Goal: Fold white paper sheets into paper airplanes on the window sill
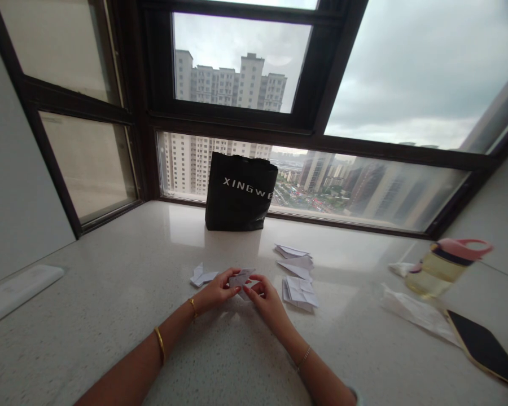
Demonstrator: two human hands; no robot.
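Between my two hands is a small piece of folded white paper [241, 277], held just above the speckled white counter [237, 361]. My left hand [220, 288] pinches its left side with thumb and fingers. On the opposite side, my right hand [262, 292] grips it, thumb at the lower edge. Fingers cover part of the folds. Just left of my left hand lies a folded paper piece [201, 276] with a raised point. To the right of my right hand are folded paper planes [297, 265] and a squarish folded paper [300, 293].
A black bag [241, 194] stands by the window. On the right are a pink-lidded bottle [442, 268], crumpled tissue [419, 310] and a dark phone-like device [486, 347]. A long white object [23, 290] lies at the far left.
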